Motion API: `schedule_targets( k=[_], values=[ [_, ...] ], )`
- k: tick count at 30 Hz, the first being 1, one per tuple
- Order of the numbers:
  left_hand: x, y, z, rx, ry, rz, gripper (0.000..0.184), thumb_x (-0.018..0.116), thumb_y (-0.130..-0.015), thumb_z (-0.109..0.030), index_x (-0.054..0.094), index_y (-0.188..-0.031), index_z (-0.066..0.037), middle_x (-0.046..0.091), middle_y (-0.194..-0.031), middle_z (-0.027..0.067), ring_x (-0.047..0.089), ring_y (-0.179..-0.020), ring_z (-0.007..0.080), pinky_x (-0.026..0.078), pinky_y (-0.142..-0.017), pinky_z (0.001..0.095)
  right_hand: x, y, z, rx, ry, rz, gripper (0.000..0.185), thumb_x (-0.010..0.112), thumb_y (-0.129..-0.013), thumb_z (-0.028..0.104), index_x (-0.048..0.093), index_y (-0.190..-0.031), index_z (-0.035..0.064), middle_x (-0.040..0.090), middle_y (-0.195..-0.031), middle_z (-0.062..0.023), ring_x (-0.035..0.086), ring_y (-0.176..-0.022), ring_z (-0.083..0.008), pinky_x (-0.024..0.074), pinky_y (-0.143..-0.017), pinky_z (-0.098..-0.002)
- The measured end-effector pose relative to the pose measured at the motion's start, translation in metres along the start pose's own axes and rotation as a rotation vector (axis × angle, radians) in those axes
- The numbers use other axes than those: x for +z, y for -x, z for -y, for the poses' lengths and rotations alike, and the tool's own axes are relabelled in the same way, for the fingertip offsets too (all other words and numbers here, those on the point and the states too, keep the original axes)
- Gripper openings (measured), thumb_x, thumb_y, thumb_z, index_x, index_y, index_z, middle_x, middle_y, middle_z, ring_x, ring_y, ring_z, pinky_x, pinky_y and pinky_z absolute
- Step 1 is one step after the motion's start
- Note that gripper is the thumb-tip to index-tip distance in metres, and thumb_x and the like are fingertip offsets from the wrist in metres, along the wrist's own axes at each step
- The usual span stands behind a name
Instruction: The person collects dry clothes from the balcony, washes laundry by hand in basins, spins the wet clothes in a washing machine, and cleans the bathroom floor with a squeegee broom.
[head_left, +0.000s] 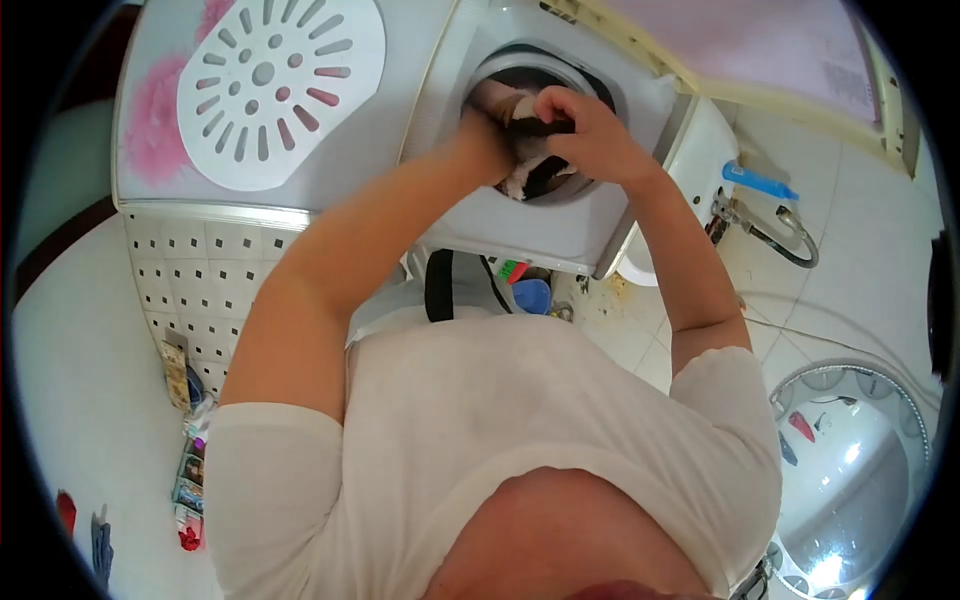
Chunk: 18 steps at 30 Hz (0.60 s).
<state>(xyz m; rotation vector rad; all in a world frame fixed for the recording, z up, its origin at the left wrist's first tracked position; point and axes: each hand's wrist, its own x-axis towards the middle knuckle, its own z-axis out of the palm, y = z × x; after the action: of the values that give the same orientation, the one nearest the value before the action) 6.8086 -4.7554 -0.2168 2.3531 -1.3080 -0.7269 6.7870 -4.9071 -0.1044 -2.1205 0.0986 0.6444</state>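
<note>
A twin-tub washing machine has its small round spin tub (pixel 592 82) open, with dark and white clothes (pixel 535 165) inside. My left hand (pixel 488 140) reaches down into the tub at its left side; it is blurred, and its fingers are hidden among the clothes. Over the tub's right side, my right hand (pixel 592 135) has its fingers curled and closed on a dark piece of clothing. A white slotted plastic disc (pixel 263 100) lies on the closed lid to the left, apart from both hands.
The raised lid (pixel 760 50) stands beyond the tub at the right. A white washbasin (pixel 700 150) with a faucet (pixel 725 208) and a blue tube (pixel 758 180) is beside the machine. A round mirror-like object (pixel 850 470) stands at lower right, and a blue container (pixel 532 295) is below the machine.
</note>
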Motion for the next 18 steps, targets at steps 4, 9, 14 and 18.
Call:
schedule_targets(
  k=[4,9,14,18],
  values=[
    [0.006,-0.008,0.006,0.067,-0.223,0.154,0.027,0.049,-0.079,-0.017,0.064,-0.099,-0.006,0.062,-0.103,0.0118,0.057,-0.100,0.0291,0.034,-0.093,0.0468,-0.010,0.003,-0.032,-0.197,0.448,-0.522,0.026,0.057,-0.069,0.005,0.054,-0.094,0.0051,0.058,-0.089,-0.0119,0.055,-0.085,-0.0278,0.0453,-0.076,-0.0372],
    [-0.001,0.003,-0.003,0.087,-0.209,0.233,0.020,0.050,-0.081,-0.019,0.064,-0.089,-0.007,0.062,-0.094,0.0135,0.060,-0.090,0.0286,0.041,-0.085,0.0436,0.017,0.017,-0.043,0.010,0.686,-0.498,0.032,0.055,-0.079,0.013,0.050,-0.110,0.0052,0.053,-0.107,-0.0179,0.054,-0.095,-0.0361,0.0455,-0.080,-0.0418],
    [-0.019,0.040,-0.004,0.210,-0.103,0.165,0.019,0.056,-0.077,-0.022,0.061,-0.085,-0.005,0.061,-0.086,0.0119,0.058,-0.087,0.0299,0.043,-0.082,0.0376,0.058,-0.034,-0.071,0.375,0.793,-0.185,0.087,0.071,-0.066,0.040,0.028,-0.131,-0.0002,0.034,-0.131,-0.0231,0.047,-0.110,-0.0382,0.0433,-0.090,-0.0422],
    [-0.010,0.067,0.008,0.344,0.075,-0.119,0.016,0.059,-0.072,-0.018,0.060,-0.082,-0.006,0.058,-0.083,0.0121,0.055,-0.085,0.0291,0.042,-0.084,0.0378,0.056,-0.081,-0.109,0.346,0.770,0.034,0.116,0.077,-0.052,0.050,0.017,-0.137,0.0011,0.027,-0.135,-0.0235,0.027,-0.126,-0.0380,0.0322,-0.102,-0.0419]
  ],
)
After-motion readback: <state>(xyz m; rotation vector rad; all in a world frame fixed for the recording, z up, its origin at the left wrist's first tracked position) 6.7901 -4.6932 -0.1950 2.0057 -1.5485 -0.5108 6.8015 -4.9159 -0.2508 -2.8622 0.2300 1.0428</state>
